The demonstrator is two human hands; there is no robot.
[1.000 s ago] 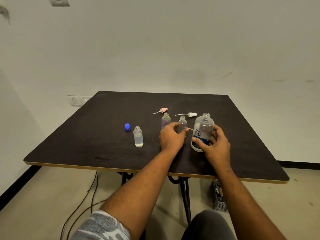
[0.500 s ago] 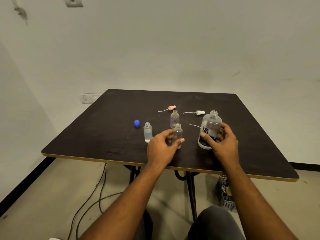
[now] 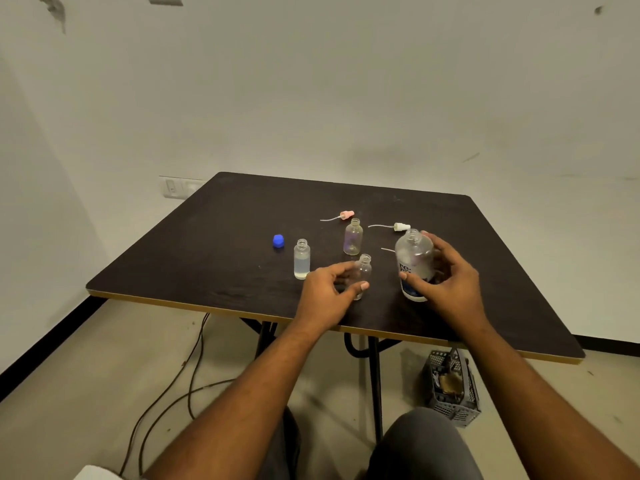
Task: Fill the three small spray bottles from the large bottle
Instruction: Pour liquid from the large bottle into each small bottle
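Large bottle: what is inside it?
The large bottle is uncapped and clear up top; its label and the gripping right hand cover the lower body, so liquid level cannot be told.

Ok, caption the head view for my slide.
The left hand holds a small spray bottle while the right hand grips the uncapped large bottle on a dark table.

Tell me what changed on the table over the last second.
The left hand took hold of the clear small bottle beside the large bottle and drew it toward the person, where it holds it now. Unchanged: the right hand grips the large bottle; the part-filled bottle, tinted bottle, blue cap, pink sprayer head and white sprayer head lie where they were.
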